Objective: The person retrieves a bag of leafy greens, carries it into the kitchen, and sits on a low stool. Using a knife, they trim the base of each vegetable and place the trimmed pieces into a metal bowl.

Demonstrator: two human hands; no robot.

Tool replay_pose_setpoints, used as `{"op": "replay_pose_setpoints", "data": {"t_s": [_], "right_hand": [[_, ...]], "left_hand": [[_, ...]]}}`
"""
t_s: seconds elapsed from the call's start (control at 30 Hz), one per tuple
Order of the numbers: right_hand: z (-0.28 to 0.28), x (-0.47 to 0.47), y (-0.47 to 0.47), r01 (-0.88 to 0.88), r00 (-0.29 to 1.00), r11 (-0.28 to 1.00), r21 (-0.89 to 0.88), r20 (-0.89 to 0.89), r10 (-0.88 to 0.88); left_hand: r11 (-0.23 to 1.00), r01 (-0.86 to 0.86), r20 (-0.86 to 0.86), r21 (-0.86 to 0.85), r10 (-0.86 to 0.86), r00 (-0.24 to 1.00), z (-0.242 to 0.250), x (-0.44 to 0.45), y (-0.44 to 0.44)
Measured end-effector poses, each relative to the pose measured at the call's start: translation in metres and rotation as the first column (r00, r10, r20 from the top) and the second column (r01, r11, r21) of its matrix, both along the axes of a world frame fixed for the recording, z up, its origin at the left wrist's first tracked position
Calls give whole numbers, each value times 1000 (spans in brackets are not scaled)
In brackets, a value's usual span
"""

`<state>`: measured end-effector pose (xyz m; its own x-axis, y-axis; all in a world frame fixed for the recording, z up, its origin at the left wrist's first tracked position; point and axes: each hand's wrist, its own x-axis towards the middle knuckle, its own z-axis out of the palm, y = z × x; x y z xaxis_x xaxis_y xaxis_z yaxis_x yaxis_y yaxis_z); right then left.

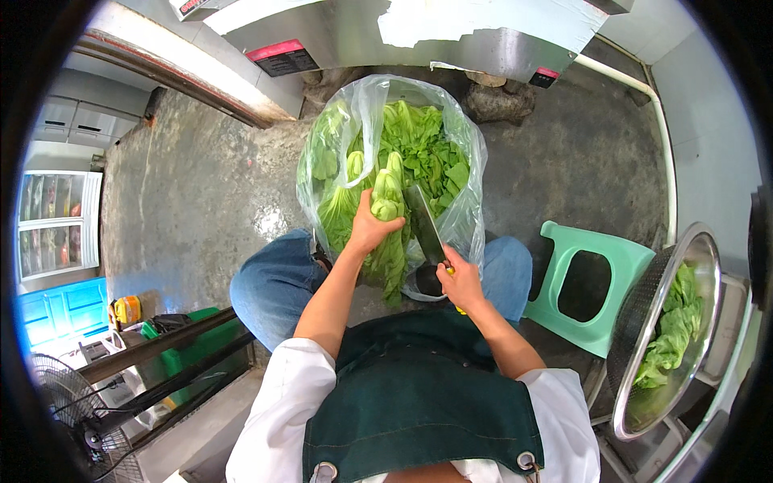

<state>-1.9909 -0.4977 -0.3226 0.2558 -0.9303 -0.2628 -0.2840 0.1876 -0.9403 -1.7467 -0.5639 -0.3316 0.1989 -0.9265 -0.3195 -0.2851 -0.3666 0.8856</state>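
My left hand (373,224) is closed around a leafy green stalk vegetable (387,196), its pale stem end pointing away from me and its leaves hanging toward my lap. My right hand (460,276) grips the yellow handle of a wide-bladed kitchen knife (426,224); the blade stands just right of the vegetable. Beneath and beyond both hands is a large clear plastic bag (473,142), open at the top. Loose green leaves (426,142) fill its right part, and more long-stemmed greens (338,208) lie at its left.
A green plastic stool (595,250) stands on the right, beside a perforated metal colander (706,302) holding leaves. A stainless steel appliance (350,45) is across the far side. At lower left are dark rails (163,350) and a fan (66,386). A white pipe (664,133) runs along the right wall.
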Motion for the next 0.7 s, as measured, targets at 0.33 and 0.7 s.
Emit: {"op": "replay_pose_setpoints", "data": {"t_s": [0.33,0.7], "right_hand": [[18,-10,-42,103,963,991,-86,-242,-121],[3,35,-88,-172,914,868,-467,-404,-36]], "left_hand": [[943,284,832,170,-292,472,55,14,-24],[934,357,978,29,-99,181,-45,-6,-34]]}}
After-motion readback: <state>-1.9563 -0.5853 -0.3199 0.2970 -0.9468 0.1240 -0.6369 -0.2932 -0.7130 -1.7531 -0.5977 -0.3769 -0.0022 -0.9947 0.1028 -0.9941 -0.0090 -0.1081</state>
